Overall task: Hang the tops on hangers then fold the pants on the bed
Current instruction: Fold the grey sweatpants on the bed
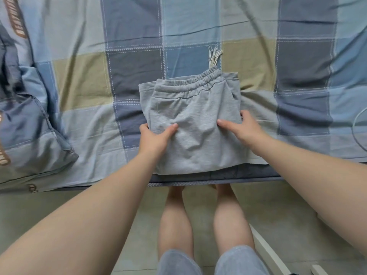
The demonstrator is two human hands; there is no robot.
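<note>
the grey pants [190, 120] lie folded into a squarish bundle at the near edge of the bed [79, 80], elastic waistband [190, 84] toward 12 o'clock and the folded end toward 6 o'clock, just reaching the mattress edge. a frayed drawstring [214, 56] trails out past the waistband at about 1 o'clock. a bunched quilt [23, 116] sits well apart at 9 o'clock.

the left hand [153, 139] pinches the bundle's edge at 8 o'clock, thumb on top and fingers tucked beneath. the right hand [244, 130] does the same at 4 o'clock, thumb flat on the cloth and fingers curled round the side.

the fabric looks like light, soft jersey – limp, not slippery, nothing fragile. it will likely sag and let its layers slide apart if lifted by one corner, so the sensible hold is what both hands have now – both sides at once, all layers pinched together.
</note>
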